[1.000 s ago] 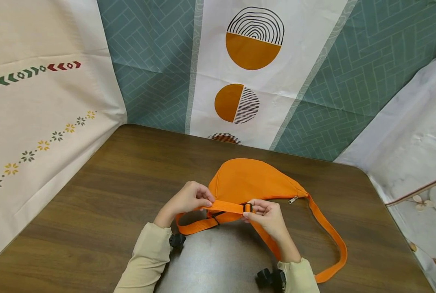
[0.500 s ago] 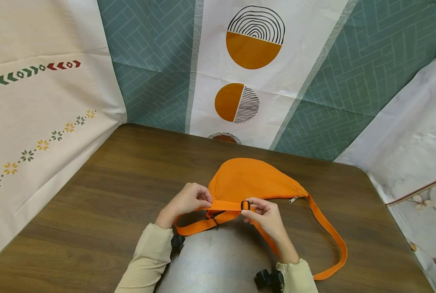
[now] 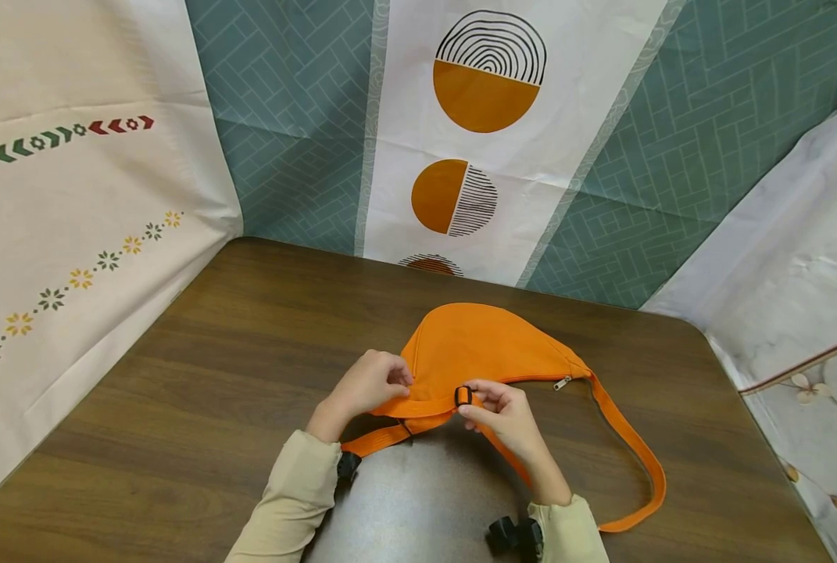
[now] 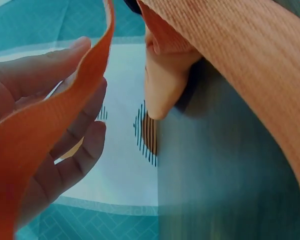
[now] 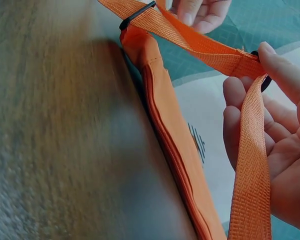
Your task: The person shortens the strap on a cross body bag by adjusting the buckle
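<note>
An orange sling bag (image 3: 474, 344) lies on the table, its strap (image 3: 425, 409) running in front of it. My right hand (image 3: 513, 418) pinches the black strap slider (image 3: 463, 396) between thumb and fingers, and a strap length hangs across its palm in the right wrist view. Fingers loosely bent, my left hand (image 3: 369, 387) is beside the bag's left end. In the left wrist view the orange webbing (image 4: 75, 100) passes in front of those fingers, with thumb and fingertips apart. A second black buckle (image 5: 137, 15) joins the strap to the bag's end.
The brown wooden table (image 3: 249, 344) carries the bag. The rest of the strap (image 3: 646, 461) loops out to the right. A small zipper pull (image 3: 563, 384) shows at the bag's lower edge. Patterned cloths (image 3: 305, 141) hang behind and on both sides.
The strap between the hands was taut and pinched by my left hand; now it sags, and the left fingers have let it go. The right hand with the slider has shifted slightly left.
</note>
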Demonstrator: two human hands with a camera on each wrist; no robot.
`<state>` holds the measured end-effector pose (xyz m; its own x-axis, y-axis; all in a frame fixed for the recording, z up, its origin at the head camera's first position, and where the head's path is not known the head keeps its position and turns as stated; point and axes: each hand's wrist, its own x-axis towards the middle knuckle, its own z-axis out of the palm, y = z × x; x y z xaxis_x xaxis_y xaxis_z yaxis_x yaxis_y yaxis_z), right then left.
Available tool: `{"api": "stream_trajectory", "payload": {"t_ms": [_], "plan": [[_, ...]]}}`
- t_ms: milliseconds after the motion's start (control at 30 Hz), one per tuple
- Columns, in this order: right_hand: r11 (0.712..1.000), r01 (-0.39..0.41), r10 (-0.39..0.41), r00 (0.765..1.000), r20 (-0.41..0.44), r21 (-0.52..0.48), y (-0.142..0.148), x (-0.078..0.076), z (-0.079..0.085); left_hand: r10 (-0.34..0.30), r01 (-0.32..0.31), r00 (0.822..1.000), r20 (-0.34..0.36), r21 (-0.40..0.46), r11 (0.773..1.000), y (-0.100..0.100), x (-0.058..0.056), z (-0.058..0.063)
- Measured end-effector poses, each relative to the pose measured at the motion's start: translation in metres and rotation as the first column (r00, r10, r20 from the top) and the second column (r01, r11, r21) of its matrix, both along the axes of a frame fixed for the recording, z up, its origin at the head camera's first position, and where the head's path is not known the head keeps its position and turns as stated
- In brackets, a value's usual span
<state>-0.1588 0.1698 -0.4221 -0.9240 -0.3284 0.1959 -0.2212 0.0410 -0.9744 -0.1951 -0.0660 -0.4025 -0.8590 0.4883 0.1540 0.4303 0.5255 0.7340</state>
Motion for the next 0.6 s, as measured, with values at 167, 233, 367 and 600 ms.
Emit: {"api": "stream_trajectory", "payload": {"t_ms": [167,233,367,600], "plan": [[1.000,-0.019,0.019,1.000,0.018,-0.010,-0.001,0.000,0.000,-0.005,0.005,1.000,-0.025,-0.014,1.000,0.008,0.002,0.004],[1.000,-0.019,0.020,1.000,0.023,-0.009,-0.001,0.000,0.000,-0.014,0.013,0.999,-0.042,-0.015,1.000,0.011,0.003,0.005],[1.000,-0.014,0.015,0.999,0.035,-0.008,-0.002,0.000,0.000,-0.040,0.040,0.997,-0.060,0.009,0.999,0.017,0.005,0.007],[0.999,-0.030,0.030,0.999,0.019,-0.014,-0.001,0.000,0.000,-0.120,0.120,0.993,-0.009,0.094,0.988,0.029,0.007,0.006]]}}
